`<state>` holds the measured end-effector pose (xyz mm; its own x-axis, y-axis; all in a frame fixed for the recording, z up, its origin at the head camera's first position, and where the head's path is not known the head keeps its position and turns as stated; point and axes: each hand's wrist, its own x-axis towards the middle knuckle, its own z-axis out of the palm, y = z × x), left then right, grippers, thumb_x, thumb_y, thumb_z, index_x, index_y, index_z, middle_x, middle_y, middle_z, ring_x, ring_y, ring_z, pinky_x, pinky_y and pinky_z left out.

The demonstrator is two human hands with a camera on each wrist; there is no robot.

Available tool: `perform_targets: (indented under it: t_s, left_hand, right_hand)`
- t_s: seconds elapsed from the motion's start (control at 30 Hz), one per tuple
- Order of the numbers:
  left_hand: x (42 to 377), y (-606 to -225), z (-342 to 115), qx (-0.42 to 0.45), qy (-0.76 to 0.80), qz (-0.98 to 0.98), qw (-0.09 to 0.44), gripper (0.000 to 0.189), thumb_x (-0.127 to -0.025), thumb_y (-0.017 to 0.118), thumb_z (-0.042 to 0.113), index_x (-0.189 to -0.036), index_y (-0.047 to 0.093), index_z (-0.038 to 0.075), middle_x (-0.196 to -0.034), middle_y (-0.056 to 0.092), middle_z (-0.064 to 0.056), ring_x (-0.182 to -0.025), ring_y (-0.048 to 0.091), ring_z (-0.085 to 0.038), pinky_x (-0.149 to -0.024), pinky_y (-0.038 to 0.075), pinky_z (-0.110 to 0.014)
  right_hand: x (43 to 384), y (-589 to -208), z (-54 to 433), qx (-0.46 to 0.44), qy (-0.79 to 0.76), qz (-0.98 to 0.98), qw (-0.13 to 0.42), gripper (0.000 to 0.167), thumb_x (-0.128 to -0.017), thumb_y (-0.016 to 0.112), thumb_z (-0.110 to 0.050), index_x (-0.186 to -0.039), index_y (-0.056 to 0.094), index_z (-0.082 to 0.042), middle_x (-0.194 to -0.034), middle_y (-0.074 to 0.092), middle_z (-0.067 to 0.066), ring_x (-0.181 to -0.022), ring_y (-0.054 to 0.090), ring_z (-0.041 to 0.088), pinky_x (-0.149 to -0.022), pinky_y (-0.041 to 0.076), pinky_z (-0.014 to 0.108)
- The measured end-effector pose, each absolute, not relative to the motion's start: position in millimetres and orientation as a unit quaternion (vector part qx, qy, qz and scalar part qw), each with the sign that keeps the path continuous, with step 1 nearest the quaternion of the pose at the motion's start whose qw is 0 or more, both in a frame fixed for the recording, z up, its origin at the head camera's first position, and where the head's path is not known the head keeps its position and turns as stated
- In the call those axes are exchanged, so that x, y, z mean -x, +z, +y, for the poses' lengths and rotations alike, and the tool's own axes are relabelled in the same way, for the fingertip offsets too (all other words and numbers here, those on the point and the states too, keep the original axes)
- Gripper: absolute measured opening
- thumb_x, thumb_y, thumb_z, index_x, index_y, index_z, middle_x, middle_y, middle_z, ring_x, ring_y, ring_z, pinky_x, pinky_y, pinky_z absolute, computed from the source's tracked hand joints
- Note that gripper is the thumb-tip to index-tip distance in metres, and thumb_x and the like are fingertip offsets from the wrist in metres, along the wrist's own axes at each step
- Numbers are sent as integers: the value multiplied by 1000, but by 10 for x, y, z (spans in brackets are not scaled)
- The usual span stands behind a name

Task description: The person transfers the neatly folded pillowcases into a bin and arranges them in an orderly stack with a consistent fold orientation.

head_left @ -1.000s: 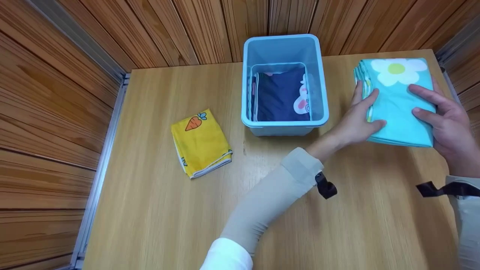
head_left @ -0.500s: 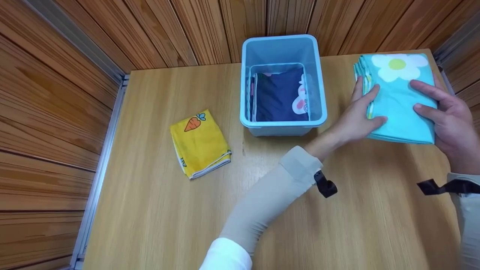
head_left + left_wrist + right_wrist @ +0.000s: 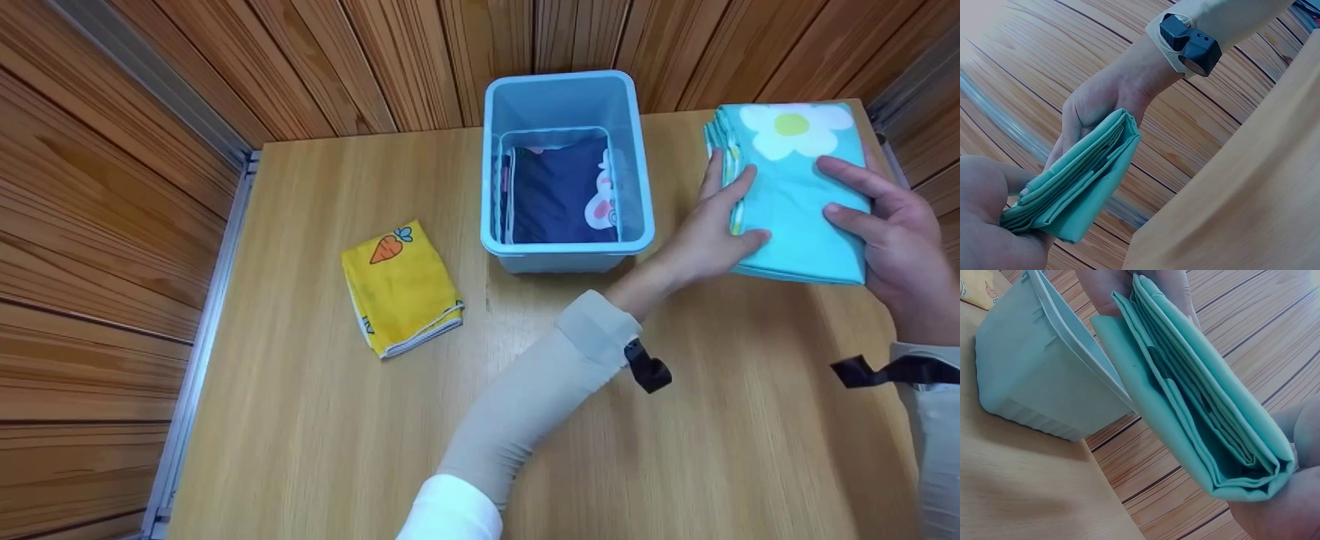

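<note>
A thick folded turquoise cloth (image 3: pixel 795 202) with a white daisy print is held up between both hands, raised over the right side of the table. My left hand (image 3: pixel 711 231) grips its left edge, thumb and fingertips showing on top. On the opposite edge, my right hand (image 3: pixel 906 244) holds it with two fingers lying over the top and the rest hidden beneath. The left wrist view shows the stacked layers of the cloth (image 3: pixel 1078 174) edge-on between the two hands. In the right wrist view the folded cloth (image 3: pixel 1196 405) hangs beside the blue bin (image 3: pixel 1044 360).
A light blue plastic bin (image 3: pixel 568 251) stands at the back middle of the wooden table (image 3: pixel 315 450). Inside it lies a folded navy cloth (image 3: pixel 559 195) with a rabbit print. Left of the bin, a folded yellow cloth (image 3: pixel 405 292) with carrots lies flat. Wood-panelled walls (image 3: pixel 322 67) close the back and left.
Both hands have raised the turquoise cloth slightly and shifted it a little toward the back. The bin and the yellow cloth have stayed in place.
</note>
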<state>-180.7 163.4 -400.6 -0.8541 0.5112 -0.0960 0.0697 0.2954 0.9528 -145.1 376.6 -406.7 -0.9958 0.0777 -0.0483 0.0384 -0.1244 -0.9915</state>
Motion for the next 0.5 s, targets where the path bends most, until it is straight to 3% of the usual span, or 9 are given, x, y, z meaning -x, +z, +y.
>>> perform_targets:
  t_s: [0.17,0.5]
  left_hand:
    - [1801,-4005,1582,-181,571,776,196,82,-96,70,15,-163,23,21,-168,-15,17,-152,0,2,-96,39,-5]
    - [1810,-4019,1500,-169,586,766,203,82,-96,70,14,-163,24,24,-167,-15,22,-151,1,4,-92,43,-6]
  right_hand:
    - [1465,-4053,3733,65,746,-662,7,47,-99,62,-8,-145,58,-13,-170,1,-17,-154,-7,10,-86,50,9]
    - [1504,-4043,3656,45,763,-644,-2,45,-99,60,-1,-144,58,-9,-170,2,-14,-153,-15,8,-93,44,8]
